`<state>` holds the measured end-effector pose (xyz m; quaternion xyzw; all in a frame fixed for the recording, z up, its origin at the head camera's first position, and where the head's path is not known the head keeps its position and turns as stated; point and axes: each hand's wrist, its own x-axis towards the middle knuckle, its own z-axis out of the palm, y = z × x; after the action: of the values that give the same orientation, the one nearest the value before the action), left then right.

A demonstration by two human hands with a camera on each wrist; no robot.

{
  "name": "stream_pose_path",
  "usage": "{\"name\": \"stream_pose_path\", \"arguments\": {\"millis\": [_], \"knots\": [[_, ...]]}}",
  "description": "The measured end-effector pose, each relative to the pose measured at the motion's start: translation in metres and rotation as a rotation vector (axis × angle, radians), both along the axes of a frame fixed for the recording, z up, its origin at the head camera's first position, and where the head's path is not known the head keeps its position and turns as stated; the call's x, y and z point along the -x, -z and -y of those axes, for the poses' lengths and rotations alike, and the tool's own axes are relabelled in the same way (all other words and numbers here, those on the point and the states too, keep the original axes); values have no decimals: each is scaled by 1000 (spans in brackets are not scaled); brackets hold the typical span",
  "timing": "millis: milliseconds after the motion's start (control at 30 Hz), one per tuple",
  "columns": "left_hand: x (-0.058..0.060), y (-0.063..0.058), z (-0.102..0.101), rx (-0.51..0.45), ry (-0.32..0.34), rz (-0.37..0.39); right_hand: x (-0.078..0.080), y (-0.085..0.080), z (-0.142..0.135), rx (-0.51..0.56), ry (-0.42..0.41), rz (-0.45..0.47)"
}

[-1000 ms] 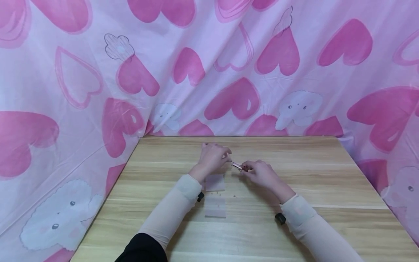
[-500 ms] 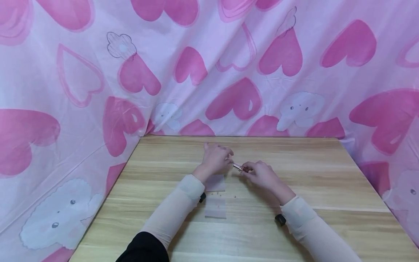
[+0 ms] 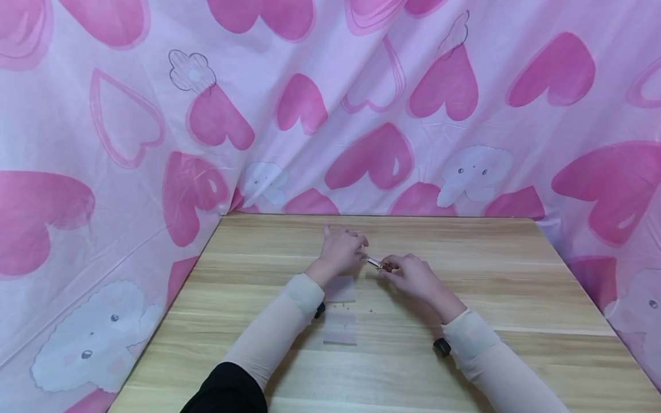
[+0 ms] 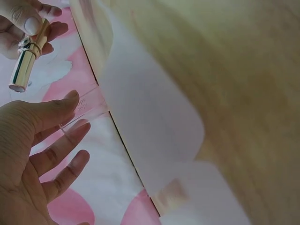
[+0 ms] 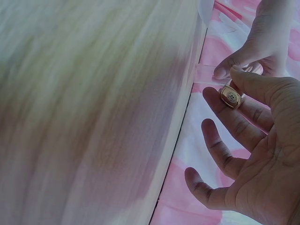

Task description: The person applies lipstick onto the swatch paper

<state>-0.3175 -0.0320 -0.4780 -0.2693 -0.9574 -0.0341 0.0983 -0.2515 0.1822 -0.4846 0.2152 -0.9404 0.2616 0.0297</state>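
Pinched between the thumb and forefinger of my right hand (image 3: pixel 417 276) is a gold lipstick tube (image 4: pixel 23 68), tilted, with a decorated band around its middle. Its patterned end faces the camera in the right wrist view, where the other fingers (image 5: pixel 218 143) of that hand spread loosely away. My left hand (image 3: pixel 339 251) holds a small clear plastic piece (image 4: pixel 92 105) between thumb and fingers, close to the tube's free end in the head view. Two pale translucent squares, a far one (image 3: pixel 341 288) and a near one (image 3: pixel 340 328), lie on the table below the hands.
Several tiny crumb-like bits (image 3: pixel 345 307) are scattered between the two squares, with another to their right. The wooden table (image 3: pixel 490 287) ends at the back against a pink heart-patterned cloth (image 3: pixel 366 155), which also hangs along both sides.
My left hand has shifted slightly right, toward the lipstick tube. The right hand keeps its hold on the tube almost unmoved. The head view has tilted a little.
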Motion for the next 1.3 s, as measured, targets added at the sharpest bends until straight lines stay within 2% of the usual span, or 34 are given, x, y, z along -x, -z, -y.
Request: {"name": "stream_pose_path", "arguments": {"millis": [500,1000,1300], "knots": [[0,5,-3,36,7,1,1,2,0,35,6,1],[-1,9,-4,63,-2,20,-2,-1,-1,8,4,-9],[-6,2,-1,76,-21,21,-1,-2,-2,21,8,-17]]}}
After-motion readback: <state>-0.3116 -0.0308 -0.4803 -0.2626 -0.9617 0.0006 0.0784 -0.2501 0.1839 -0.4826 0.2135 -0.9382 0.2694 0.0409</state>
